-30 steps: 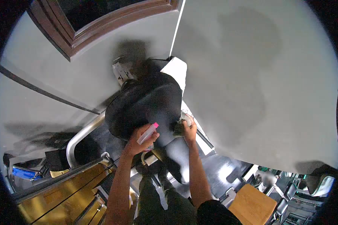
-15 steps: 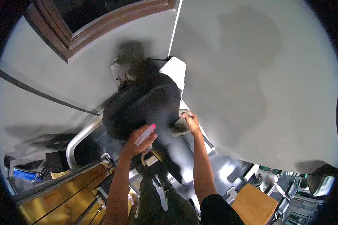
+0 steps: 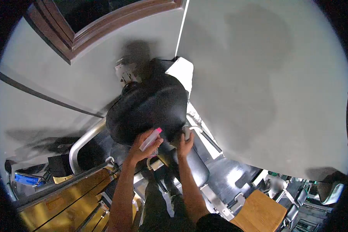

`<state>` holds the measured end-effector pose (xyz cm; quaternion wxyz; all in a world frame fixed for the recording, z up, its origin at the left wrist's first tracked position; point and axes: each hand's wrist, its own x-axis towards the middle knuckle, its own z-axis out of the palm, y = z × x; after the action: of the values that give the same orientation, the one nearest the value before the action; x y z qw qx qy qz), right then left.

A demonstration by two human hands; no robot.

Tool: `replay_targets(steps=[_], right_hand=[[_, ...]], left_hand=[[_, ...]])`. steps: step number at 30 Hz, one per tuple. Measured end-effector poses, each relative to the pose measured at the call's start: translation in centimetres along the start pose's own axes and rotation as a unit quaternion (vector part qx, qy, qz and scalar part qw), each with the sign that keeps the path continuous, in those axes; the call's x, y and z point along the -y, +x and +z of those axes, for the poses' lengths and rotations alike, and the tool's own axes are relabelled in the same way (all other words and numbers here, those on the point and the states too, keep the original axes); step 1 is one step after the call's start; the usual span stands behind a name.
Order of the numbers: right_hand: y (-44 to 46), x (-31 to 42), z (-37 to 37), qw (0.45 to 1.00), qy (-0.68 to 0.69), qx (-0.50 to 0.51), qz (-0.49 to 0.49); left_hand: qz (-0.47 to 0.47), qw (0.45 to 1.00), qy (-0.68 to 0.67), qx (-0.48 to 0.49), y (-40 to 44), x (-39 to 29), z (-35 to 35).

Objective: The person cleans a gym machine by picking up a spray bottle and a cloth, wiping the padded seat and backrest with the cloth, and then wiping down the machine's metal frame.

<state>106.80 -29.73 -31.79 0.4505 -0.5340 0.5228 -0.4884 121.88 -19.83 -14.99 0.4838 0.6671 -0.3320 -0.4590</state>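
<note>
My left hand (image 3: 143, 146) is closed around a small translucent bottle (image 3: 149, 140) with a pink top, which looks like a spray bottle. It is held tilted, just in front of the lower edge of a large black padded backrest (image 3: 147, 106). My right hand (image 3: 185, 146) grips a grey cloth (image 3: 186, 132) at the backrest's lower right edge. Most of the cloth is hidden by the fingers and the pad. Below the right hand lies a black padded seat (image 3: 197, 168).
A curved metal tube (image 3: 81, 145) runs along the left side. A bar with a black grip (image 3: 210, 140) sticks out at right. Grey walls (image 3: 235, 77) meet behind the backrest. A wooden board (image 3: 261, 210) lies lower right, and a white cloth (image 3: 181, 73) hangs behind the pad.
My right hand has moved left and slightly down with the cloth, closer to the backrest's edge, uncovering the black-gripped bar and the seat. The left hand stays nearly still with the bottle.
</note>
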Motion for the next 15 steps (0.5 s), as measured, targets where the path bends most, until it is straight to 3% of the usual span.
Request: replay_targets(steps=[5, 7, 8, 9, 12, 15], right_hand=[[-2.7, -2.7, 0.1, 0.997, -0.071, -0.005, 0.014], [-1.7, -2.2, -0.2, 0.988, -0.021, 0.02, 0.154], [-1.3, -5.6, -0.2, 0.99, 0.001, 0.006, 0.14], [-1.4, -4.3, 0.0, 0.99, -0.002, 0.003, 0.143], [-0.7, 3.5, 1.5, 0.998, 0.064, 0.01, -0.004], [-2.4, 4.7, 1.6, 0.998, 0.033, 0.053, -0.01]], left_hand=[[-0.011, 1.0, -0.018, -0.002, 0.0, -0.2, 0.1], [0.0, 1.0, -0.019, -0.005, 0.1, 0.2, 0.0], [0.006, 1.0, -0.012, -0.007, 0.1, 0.0, 0.0], [0.012, 1.0, -0.007, -0.006, 0.0, -0.1, 0.0], [0.019, 1.0, -0.009, -0.002, 0.0, -0.4, 0.1], [0.025, 1.0, -0.007, 0.009, 0.0, -0.8, 0.0]])
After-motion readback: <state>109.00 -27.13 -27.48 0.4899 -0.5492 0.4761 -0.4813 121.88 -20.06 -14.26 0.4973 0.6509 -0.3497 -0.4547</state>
